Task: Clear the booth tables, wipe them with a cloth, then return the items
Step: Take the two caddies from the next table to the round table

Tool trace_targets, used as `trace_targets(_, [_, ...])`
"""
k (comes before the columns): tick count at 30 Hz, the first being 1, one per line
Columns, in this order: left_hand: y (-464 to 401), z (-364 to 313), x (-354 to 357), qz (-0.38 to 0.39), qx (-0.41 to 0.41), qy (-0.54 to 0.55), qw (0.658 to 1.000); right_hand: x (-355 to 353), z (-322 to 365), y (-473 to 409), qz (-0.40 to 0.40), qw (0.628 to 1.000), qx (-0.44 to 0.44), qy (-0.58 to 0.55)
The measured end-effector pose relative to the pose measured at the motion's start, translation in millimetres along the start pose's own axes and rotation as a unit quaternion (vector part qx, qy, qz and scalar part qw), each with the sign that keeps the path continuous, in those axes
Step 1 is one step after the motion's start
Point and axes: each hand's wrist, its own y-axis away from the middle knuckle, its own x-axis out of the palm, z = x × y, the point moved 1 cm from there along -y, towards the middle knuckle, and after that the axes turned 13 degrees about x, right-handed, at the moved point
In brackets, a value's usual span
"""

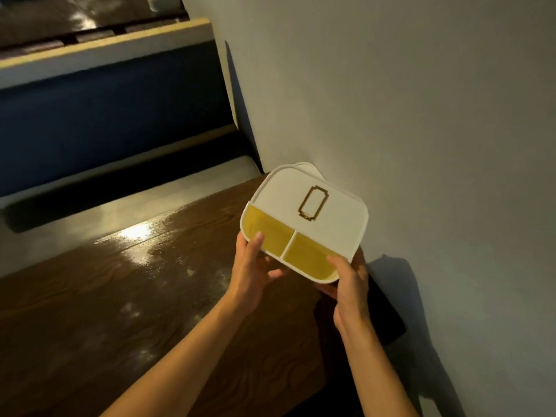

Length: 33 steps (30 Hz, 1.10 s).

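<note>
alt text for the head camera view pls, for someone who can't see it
Two bare hands, left hand and right hand, hold a white organiser box with two empty yellow compartments above a glossy, wet-looking wooden booth table beside a grey wall. A dark blue bench seat stands beyond.

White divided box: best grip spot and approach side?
Grip the box by the rim at its two near corners, coming from the open compartment end, as the left hand and right hand do now. The far half is lidded and flat, with no edge to hook.
</note>
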Motion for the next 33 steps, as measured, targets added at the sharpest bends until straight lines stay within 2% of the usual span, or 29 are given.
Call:
trace_targets(4, [-2, -19, -19, -0.062, 0.043, 0.026, 0.997, 36, 5, -1, 0.059, 0.998, -0.007, 0.011])
trace_targets(7, [-5, -25, -37, -0.112, 0.073, 0.034, 0.990, 56, 0, -3, 0.073, 0.997, -0.018, 0.026])
trace_targets(9, [-8, -28, -50, -0.152, 0.092, 0.043, 0.983, 64, -7, -13, 0.039, 0.999, -0.009, 0.036])
trace_targets(12, [-13, -32, -69, -0.215, 0.110, 0.072, 0.968, 67, -18, -39, -0.020, 0.997, 0.070, 0.022])
trace_targets(15, [-17, -30, -85, -0.255, 0.122, 0.073, 0.956, 72, -31, -70, -0.033, 0.990, 0.133, 0.021])
trace_targets(21, [-27, -20, -94, -0.296, 0.113, 0.074, 0.946, 92, -39, -123, -0.018, 0.981, 0.193, -0.014])
trace_targets(27, [-39, -9, -101, -0.301, 0.106, 0.046, 0.946, 101, -37, -160, -0.024, 0.971, 0.229, -0.067])
trace_targets(33, [-39, -5, -108, -0.294, 0.103, 0.042, 0.949, 97, -45, -167, -0.017, 0.970, 0.205, -0.128])
